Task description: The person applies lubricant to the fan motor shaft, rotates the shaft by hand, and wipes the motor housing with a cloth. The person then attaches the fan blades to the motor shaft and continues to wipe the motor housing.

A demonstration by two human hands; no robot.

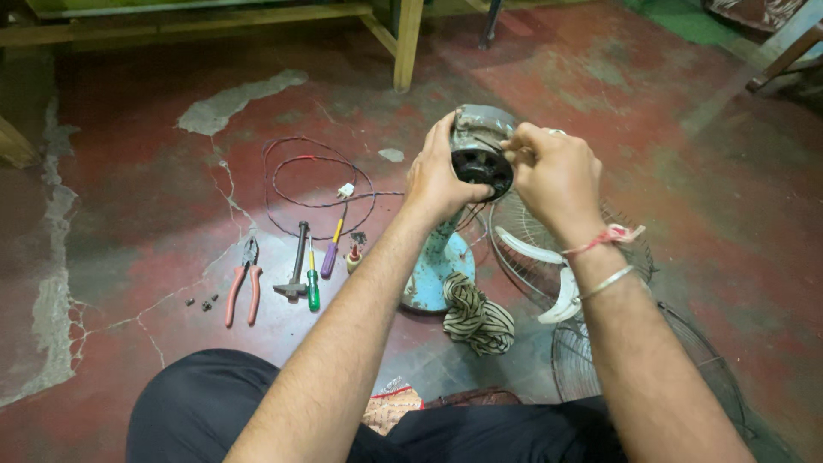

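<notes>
Both hands work at chest height on the fan motor point(480, 154): the left hand point(437, 176) wraps its grip around the housing to steady it, while the right hand point(553, 171) pinches something small at its rim. Pliers point(244, 279), hammer point(297, 261) and screwdrivers point(314, 283) lie within reach on the floor point(146, 180).

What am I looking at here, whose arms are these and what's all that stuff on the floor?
This is a single picture from a camera worn on a person's head, looking down at their own arms. The left hand grips a fan motor on a light-blue stand; the right hand pinches something small at the motor's top. On the red floor lie pliers, a hammer, two screwdrivers, coiled wire, a striped cloth, white fan blades and wire guards.
</notes>
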